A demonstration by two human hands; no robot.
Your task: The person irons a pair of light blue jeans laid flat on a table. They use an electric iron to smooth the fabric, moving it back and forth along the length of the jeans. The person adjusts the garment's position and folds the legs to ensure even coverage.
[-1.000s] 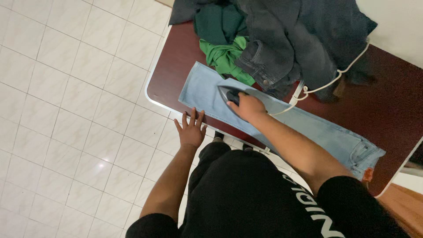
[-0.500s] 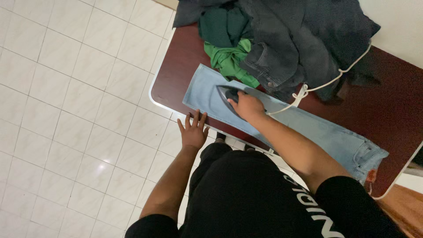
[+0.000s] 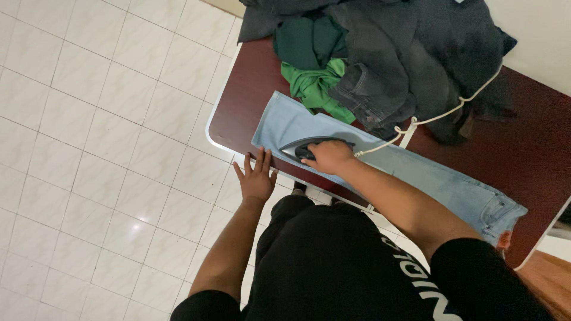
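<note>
right hand: the right hand [image 3: 329, 157] is wrapped around the handle of a dark iron [image 3: 309, 147], fingers curled over the top, so the grip is pressed together on it.
iron: its soleplate lies flat on the light blue jeans [image 3: 380, 166], near the table's front edge; the pointed nose aims toward the table's left end, the heel toward the wrist.
cord: a pale cord [image 3: 428, 119] leaves the heel of the iron and runs toward the table's back edge, over the heap of clothes.
jeans: one leg lies stretched along the front edge of the dark red table [image 3: 250, 77], its long axis running with that edge; the hem end is near the front left corner, the waistband and pocket reach the right end, where the cloth hangs slightly over.
axis: the iron's length lies along the leg, with unpressed cloth between its nose and the hem.
left hand: the left hand [image 3: 256, 175] is spread flat, fingertips touching the near edge of the jeans at the table's front edge, just beside the iron's nose; it holds nothing.
nearer hand: the left hand is closer to the hem end.
pile: dark grey garments [image 3: 410, 53] and a green garment [image 3: 315, 83] are heaped by the back edge, touching the jeans' far side.
floor: white tiled floor [image 3: 89, 148] lies beyond the left end.
</note>
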